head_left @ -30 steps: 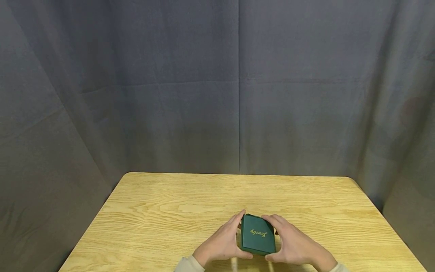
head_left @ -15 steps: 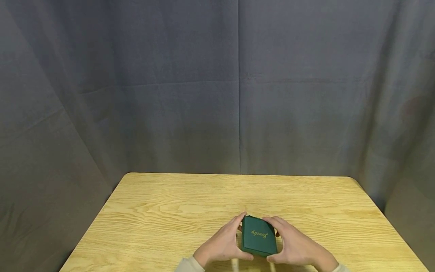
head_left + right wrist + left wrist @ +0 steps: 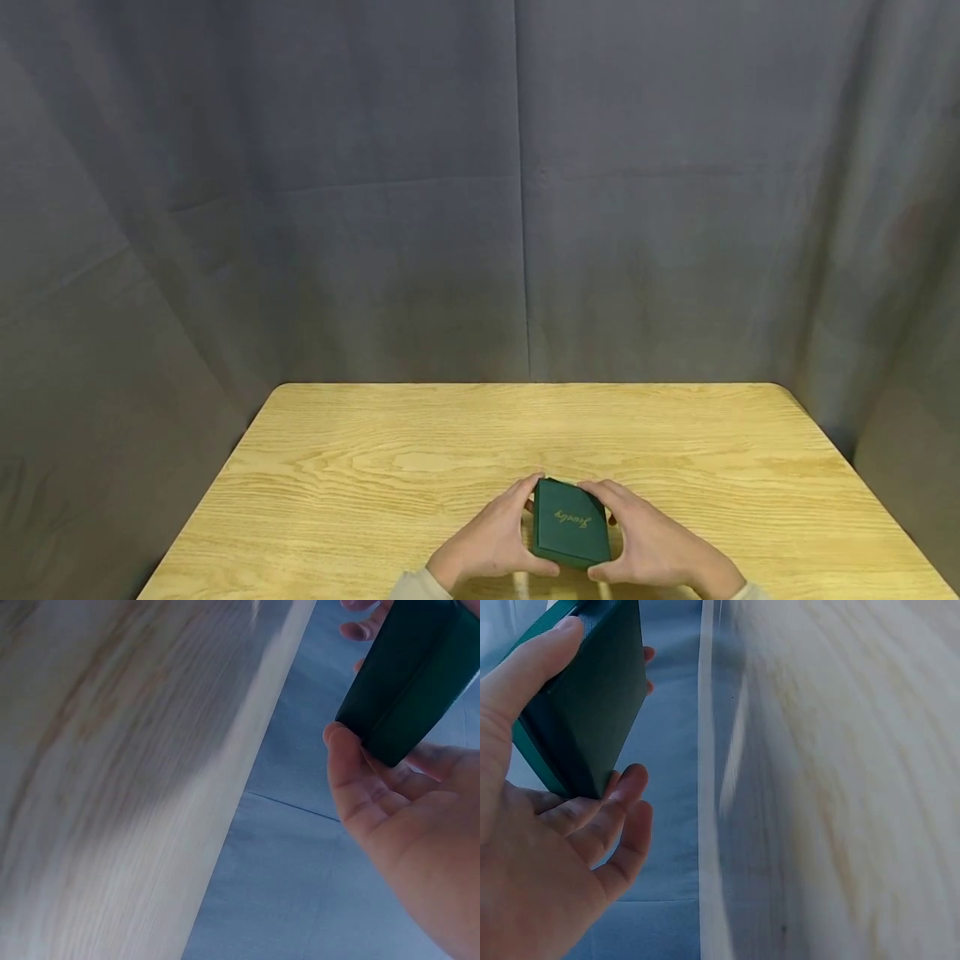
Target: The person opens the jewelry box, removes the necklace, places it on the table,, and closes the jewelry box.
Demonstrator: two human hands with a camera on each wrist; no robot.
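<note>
A dark green jewelry box [image 3: 572, 533] is held above the table between both hands, with gold "Jewelry" lettering on its lid, upside down in the head view. My left hand [image 3: 491, 533] grips the box's left side, thumb at the near edge and fingers at the far corner. On the opposite side, my right hand [image 3: 651, 537] holds it the same way. The left wrist view shows the thumb pressed on the side of the box [image 3: 592, 697] and fingers curled beneath its corner. Fingers support the lower corner of the box [image 3: 412, 682] in the right wrist view too.
A light wood-grain table [image 3: 375, 467] with rounded far corners spreads below the hands. Grey-blue curtains [image 3: 390, 208] hang behind it and along both sides. Light-coloured sleeves [image 3: 420, 586] show at the wrists.
Both hands and the box have sunk very slightly in the head view. The grip stays the same, and the head view has shifted a little.
</note>
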